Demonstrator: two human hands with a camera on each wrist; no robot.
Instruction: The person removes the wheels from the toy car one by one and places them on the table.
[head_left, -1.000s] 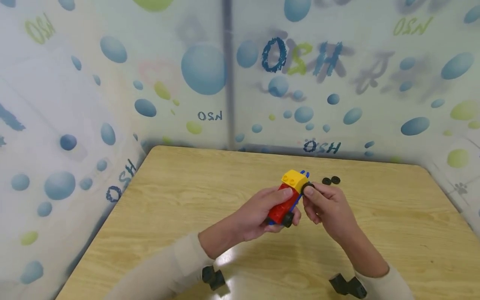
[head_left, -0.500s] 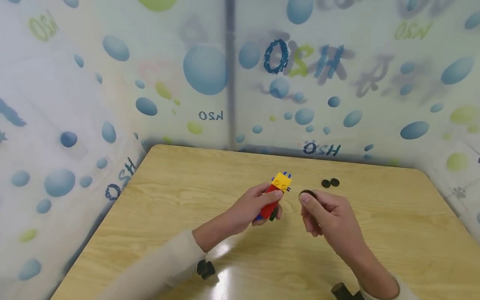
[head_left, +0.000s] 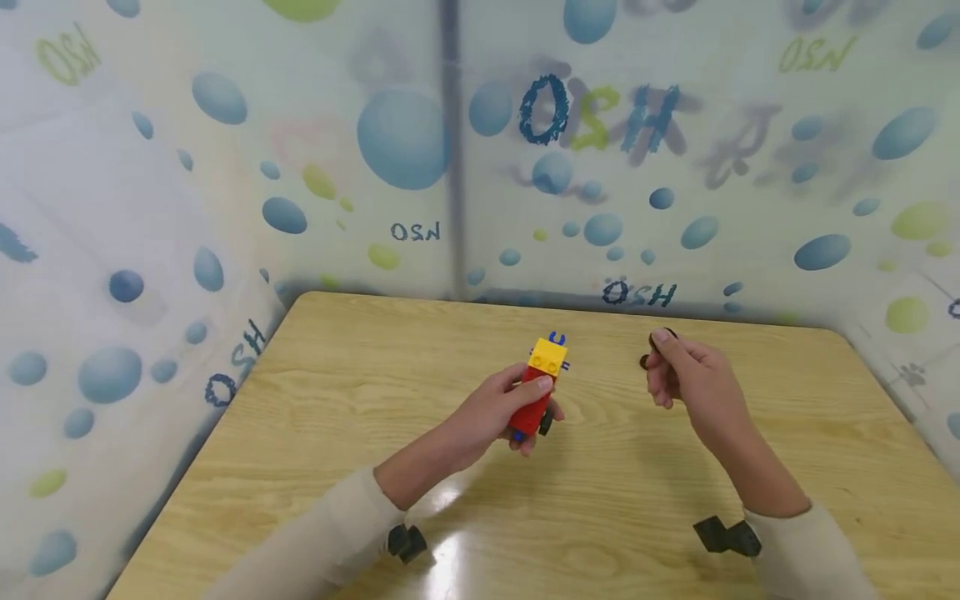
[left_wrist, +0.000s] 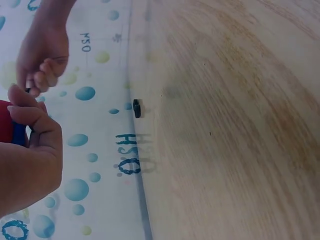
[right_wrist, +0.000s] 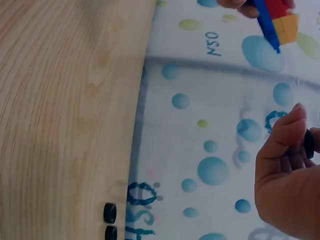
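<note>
My left hand (head_left: 491, 408) grips a toy car (head_left: 538, 387) with a red body and a yellow studded block at its front. Its blue base (right_wrist: 268, 25) shows in the right wrist view. A blue hook (head_left: 557, 337) sticks out ahead of the yellow block, and short axle ends show bare at both sides. One black wheel (head_left: 546, 422) sits on the rear right, beside my left fingers. Apart from the car, over the table's right half, my right hand (head_left: 697, 379) pinches a loose black wheel (right_wrist: 309, 144) between thumb and fingers.
Two more black wheels (right_wrist: 110, 213) stand on the wooden table (head_left: 360, 367) near its back edge; my right hand partly hides them in the head view. A patterned wall (head_left: 322, 150) rises behind the table. Each wrist carries a black camera block (head_left: 727, 536).
My right hand has drawn the wheel away from the car's front axle and moved back and right toward the loose wheels. My left hand has shifted slightly left, turning the car more upright in view.
</note>
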